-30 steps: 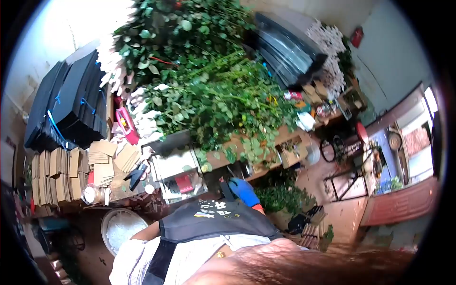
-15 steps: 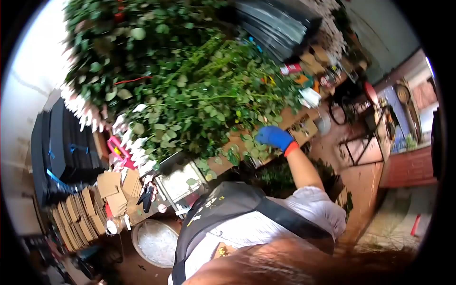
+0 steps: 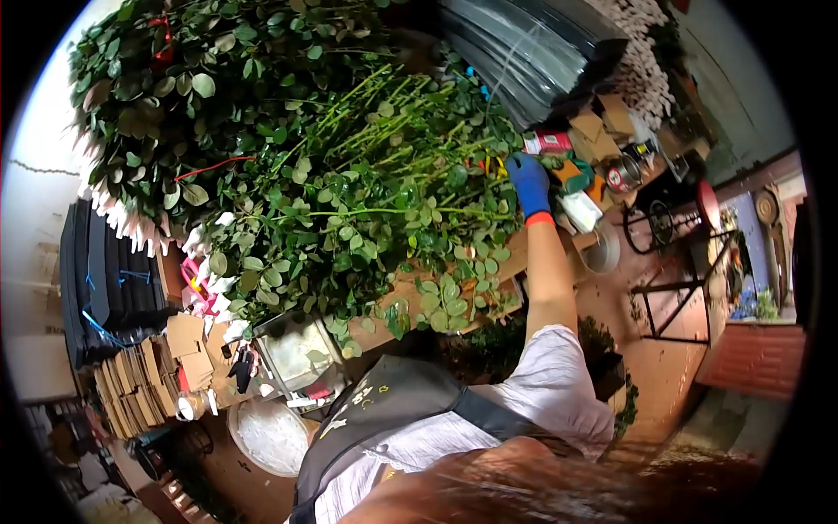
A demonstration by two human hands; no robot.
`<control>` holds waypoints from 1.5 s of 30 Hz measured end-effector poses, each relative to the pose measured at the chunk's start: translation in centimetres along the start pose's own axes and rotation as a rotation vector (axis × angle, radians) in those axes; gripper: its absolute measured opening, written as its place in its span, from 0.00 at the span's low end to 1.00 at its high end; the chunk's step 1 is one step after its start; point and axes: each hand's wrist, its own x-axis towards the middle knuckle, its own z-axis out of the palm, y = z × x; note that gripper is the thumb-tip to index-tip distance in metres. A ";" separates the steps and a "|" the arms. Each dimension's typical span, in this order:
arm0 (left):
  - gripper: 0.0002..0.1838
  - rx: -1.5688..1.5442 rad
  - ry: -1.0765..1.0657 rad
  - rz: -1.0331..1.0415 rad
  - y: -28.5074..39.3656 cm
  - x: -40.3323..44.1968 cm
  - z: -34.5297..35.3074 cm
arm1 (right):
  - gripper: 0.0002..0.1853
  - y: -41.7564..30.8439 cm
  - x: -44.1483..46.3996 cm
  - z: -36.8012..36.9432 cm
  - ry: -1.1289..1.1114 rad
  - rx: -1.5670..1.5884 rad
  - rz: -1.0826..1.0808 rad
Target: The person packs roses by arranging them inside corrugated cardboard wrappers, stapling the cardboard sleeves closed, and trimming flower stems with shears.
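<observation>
My right hand (image 3: 529, 185), in a blue glove with a red cuff, reaches over the right end of the leafy stems. Its fingers look pressed together at a small red-and-yellow item (image 3: 494, 166); whether they grip it is hard to see. Long cut stems with green leaves (image 3: 367, 210) lie heaped on the wooden bench (image 3: 515, 253), left of the hand. A dark green and orange item (image 3: 576, 179) and a white packet (image 3: 580, 211) are just right of the glove. My left hand is not in view.
Plastic-wrapped dark sheets (image 3: 541, 61) stand behind the stems. At left are black stacks (image 3: 109, 271), cardboard pieces (image 3: 131, 384) and a white tub (image 3: 266, 437). A black metal frame (image 3: 676, 301) stands on the floor at right. A tin (image 3: 621, 175) sits at the bench's right end.
My right hand has moved from low by the apron, over the bench's front edge, up to the far right end of the stems. The view has shifted with the head.
</observation>
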 end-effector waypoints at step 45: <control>0.58 -1.704 -0.301 1.055 37.7 -9.2 -19.0 | 0.18 -37.1 -35.9 -6.2 -0.134 0.840 -0.735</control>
